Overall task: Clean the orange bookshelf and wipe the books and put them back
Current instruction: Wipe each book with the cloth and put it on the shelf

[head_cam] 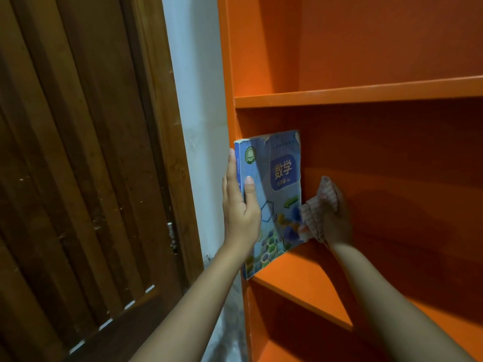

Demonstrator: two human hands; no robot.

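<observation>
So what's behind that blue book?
Only walls of the orange bookshelf show around the blue book. Anything straight behind it is covered by the book. The left hand grips its spine; the right hand holds a cloth beside it.

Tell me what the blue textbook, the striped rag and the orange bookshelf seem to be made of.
Blue paperback textbook: paper with thin card cover, frayed and creased along the top. Pink-striped cloth rag: soft fabric, bunched in folds in the right hand. Orange bookshelf: smooth boards, slight sheen, probably painted or laminated wood.
</observation>
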